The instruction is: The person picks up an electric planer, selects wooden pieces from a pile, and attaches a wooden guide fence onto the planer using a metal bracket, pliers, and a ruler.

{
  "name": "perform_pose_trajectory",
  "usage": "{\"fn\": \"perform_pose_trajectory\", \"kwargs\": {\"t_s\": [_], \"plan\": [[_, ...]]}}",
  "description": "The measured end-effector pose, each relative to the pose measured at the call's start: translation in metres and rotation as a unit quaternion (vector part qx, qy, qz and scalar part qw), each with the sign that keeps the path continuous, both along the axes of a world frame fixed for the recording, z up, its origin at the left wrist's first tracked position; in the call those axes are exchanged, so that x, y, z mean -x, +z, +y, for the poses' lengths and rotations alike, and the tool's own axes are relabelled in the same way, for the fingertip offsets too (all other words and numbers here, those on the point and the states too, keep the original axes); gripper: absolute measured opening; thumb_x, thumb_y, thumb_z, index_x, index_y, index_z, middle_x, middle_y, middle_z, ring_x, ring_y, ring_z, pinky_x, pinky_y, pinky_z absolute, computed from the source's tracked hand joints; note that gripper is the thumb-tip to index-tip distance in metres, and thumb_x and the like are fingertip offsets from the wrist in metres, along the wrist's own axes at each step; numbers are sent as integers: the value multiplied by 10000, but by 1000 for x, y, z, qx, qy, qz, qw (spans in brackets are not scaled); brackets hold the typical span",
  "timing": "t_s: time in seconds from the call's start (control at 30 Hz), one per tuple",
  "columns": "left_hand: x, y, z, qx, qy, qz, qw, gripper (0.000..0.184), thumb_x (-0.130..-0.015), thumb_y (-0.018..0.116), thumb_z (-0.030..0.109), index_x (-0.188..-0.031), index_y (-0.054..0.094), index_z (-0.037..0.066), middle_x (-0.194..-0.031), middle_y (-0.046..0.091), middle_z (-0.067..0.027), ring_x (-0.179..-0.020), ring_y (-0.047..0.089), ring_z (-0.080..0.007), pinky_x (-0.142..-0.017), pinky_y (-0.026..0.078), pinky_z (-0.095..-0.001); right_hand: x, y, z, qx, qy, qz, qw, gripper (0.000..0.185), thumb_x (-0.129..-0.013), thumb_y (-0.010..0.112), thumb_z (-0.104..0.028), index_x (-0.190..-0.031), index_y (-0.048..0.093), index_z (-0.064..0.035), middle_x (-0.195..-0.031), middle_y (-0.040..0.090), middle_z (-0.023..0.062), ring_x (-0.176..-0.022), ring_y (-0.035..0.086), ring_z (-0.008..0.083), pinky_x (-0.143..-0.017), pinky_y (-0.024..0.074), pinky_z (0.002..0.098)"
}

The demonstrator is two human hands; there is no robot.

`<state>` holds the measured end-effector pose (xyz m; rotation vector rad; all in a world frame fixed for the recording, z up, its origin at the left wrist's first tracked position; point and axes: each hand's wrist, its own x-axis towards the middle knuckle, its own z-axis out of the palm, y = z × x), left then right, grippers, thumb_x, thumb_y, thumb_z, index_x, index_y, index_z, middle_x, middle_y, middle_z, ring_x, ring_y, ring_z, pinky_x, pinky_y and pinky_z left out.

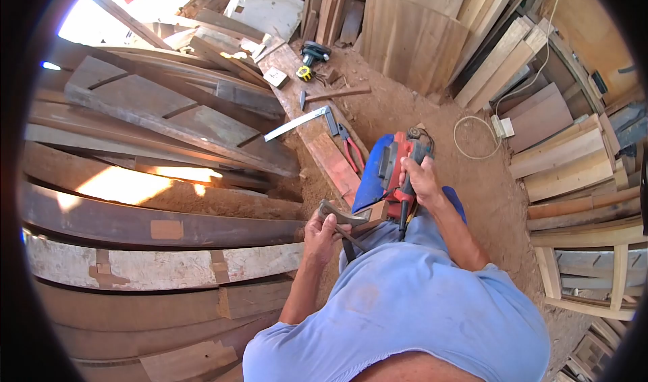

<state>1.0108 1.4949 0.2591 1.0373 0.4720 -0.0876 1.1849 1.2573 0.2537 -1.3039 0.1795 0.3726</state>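
Observation:
My right hand [422, 179] is wrapped round the handle of a red and dark power tool [395, 159], which looks like an electric planer; its cord hangs toward my lap. My left hand [320, 233] grips a curved grey piece [347, 216] whose material I cannot make out. Close to that piece is a small wooden block [378, 211] near my lap. Left of the tool, red-handled pliers [352, 154] lie by a metal square [297, 123] on a reddish board [331, 162]. Beyond them rests a hammer [341, 94].
Stacked timbers [162, 223] fill the left side. More boards [412, 38] lean at the back and lumber [563, 152] is piled on the right. A dark green tool [315, 51] and yellow tape measure [305, 73] lie ahead. A white cable [466, 154] loops on the dirt floor.

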Motion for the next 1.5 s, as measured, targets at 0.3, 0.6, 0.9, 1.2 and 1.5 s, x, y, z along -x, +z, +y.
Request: {"fn": "perform_pose_trajectory", "kwargs": {"t_s": [0.3, 0.6, 0.9, 1.2, 1.5], "plan": [[8, -23, 43, -161, -262, -136, 942, 815, -740, 887, 350, -1381, 479, 55, -1438, 461, -130, -1378, 385, -240, -1158, 264, -430, -2, 5, -2, -91, -42, 72, 992, 142, -897, 672, -195, -868, 588, -85, -661, 584, 19, -517, 583, 131, -466, 502, 310], [-18, -70, 25, -236, -338, -83, 907, 897, -694, 885, 402, -1376, 488, -23, -1331, 563, -106, -1258, 496, -227, -1085, 384, -397, -1, -5, -18, -144, -51, 111, 982, 117, -885, 668, -153, -948, 582, -105, -694, 564, -2, -536, 573, 112, -486, 517, 308], [-10, -49, 36, -185, -207, 98, 956, 648, -781, 830, 226, -1311, 527, 7, -1089, 673, -85, -989, 632, -175, -908, 507, -331, 0, 21, -11, -169, -3, 49, 984, 224, -859, 630, -62, -1071, 554, -69, -696, 569, 18, -497, 550, 111, -457, 484, 303], [-81, 4, 74, -39, 50, -157, 986, 476, -905, 735, 330, -1220, 540, 31, -1019, 669, -109, -777, 666, -179, -672, 588, -329, -20, 144, -12, -224, 105, -243, 938, 500, -871, 667, -108, -1331, 514, 14, -769, 604, 60, -621, 577, 121, -560, 469, 279], [-149, 39, 37, -114, 174, -199, 958, 429, -940, 673, 468, -1018, 601, 52, -840, 616, -22, -705, 569, -92, -617, 469, -250, -10, 68, -1, -129, 43, -192, 972, 317, -838, 666, 0, -1153, 635, 12, -756, 623, 9, -635, 553, 76, -585, 452, 253]]}}
